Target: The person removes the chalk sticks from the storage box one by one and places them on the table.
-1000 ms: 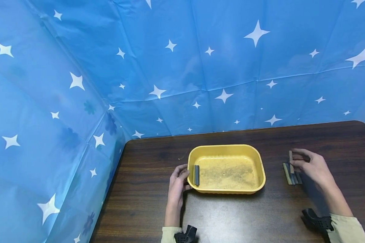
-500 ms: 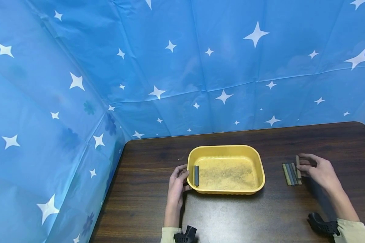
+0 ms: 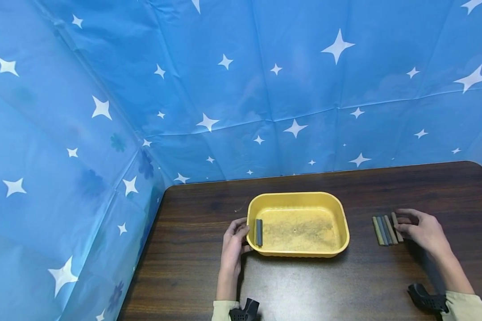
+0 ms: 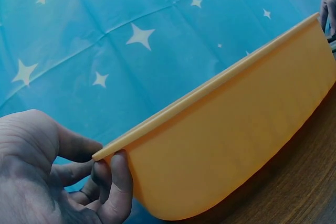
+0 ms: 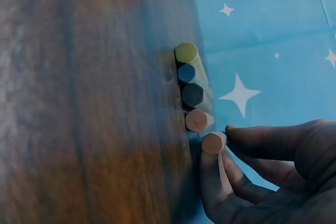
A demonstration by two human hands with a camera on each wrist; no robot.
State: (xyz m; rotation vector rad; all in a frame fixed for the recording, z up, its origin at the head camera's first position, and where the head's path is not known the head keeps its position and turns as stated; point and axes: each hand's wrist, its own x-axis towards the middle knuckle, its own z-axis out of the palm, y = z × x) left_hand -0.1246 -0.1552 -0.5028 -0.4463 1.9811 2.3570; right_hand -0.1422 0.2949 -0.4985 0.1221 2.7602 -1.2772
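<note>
At the head view's right, my right hand pinches a pale brown chalk stick between thumb and fingers. In the right wrist view, the round end of that chalk shows beside a row: a yellow-green chalk, a blue chalk, a dark green chalk and an orange-brown chalk. My left hand grips the left rim of a yellow plastic basin, thumb above and fingers below in the left wrist view. Two dark chalks lie side by side inside the basin's left end.
A dark wood-grain table carries everything. Behind it and to the left hangs a blue sheet printed with white stars. Black cameras are strapped at the left wrist and right wrist.
My right hand has moved the pale brown chalk rightward and down, from over the row to its right end. The left hand keeps its grip on the basin.
</note>
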